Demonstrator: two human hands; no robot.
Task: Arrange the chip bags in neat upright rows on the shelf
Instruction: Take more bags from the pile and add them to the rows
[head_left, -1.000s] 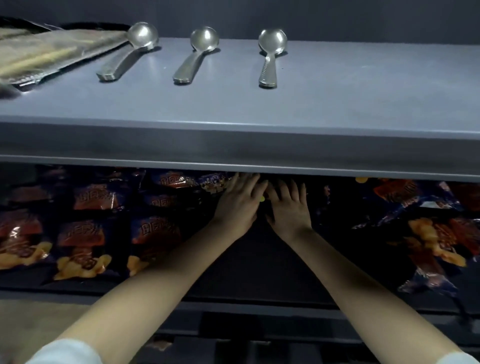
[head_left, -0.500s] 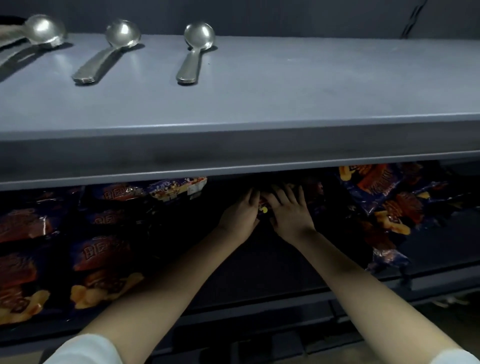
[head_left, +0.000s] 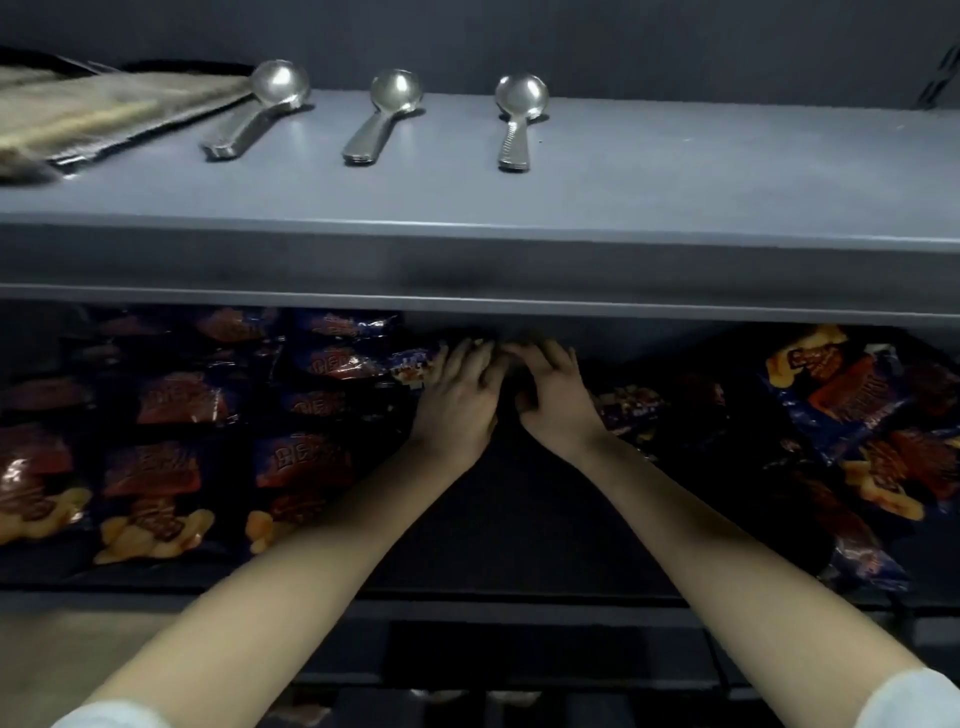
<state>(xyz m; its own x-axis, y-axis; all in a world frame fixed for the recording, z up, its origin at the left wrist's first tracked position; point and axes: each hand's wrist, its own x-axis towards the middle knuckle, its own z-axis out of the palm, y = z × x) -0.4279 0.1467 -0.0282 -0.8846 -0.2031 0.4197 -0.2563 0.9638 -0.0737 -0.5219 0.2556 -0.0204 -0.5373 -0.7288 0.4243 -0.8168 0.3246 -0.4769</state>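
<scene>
Dark blue chip bags with red logos stand in rows on the left of the lower shelf (head_left: 519, 530), among them one front bag (head_left: 150, 483) and its neighbour (head_left: 301, 467). More bags lie in a loose, tilted pile (head_left: 857, 415) on the right. My left hand (head_left: 460, 400) and my right hand (head_left: 556, 400) reach side by side to the back of the shelf's dark middle gap. My left hand's fingers lie fairly straight beside a small bag (head_left: 413, 369). The fingertips of both hands are partly hidden under the upper shelf's edge, and I cannot make out what lies beneath my right hand.
The grey upper shelf (head_left: 649, 208) overhangs the chip shelf and cuts off its back. Three metal spoons (head_left: 384, 117) lie on it, with a flat plastic packet (head_left: 78, 114) at its left end. The lower shelf's front lip (head_left: 519, 605) runs under my forearms.
My head has swung back to the left, so the spoons and bag rows have shifted right in view. Both hands stay together at the back of the gap, slightly deeper under the upper shelf.
</scene>
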